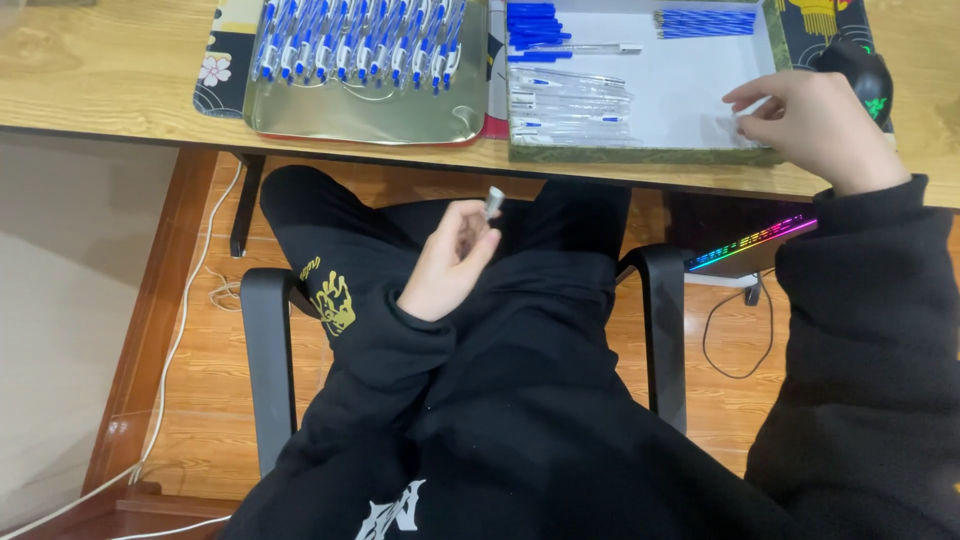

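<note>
My left hand (450, 262) hovers over my lap and pinches a small clear pen part (493, 201) between thumb and fingers. My right hand (815, 120) reaches into the right end of a shallow white-lined box (640, 155) on the desk, fingertips touching small clear pieces (735, 125) on its floor. Inside the box lie clear pen barrels (570, 100), blue caps (535, 25) and blue refills (705, 22). A metal tray (365, 115) to the left holds several assembled blue-and-white pens (355, 40).
A black computer mouse (862, 72) sits just behind my right hand. A lit keyboard tray (750, 245) juts out under the wooden desk (100, 70). Black chair armrests (265, 340) flank my lap. Cables (180, 330) run over the wood floor at left.
</note>
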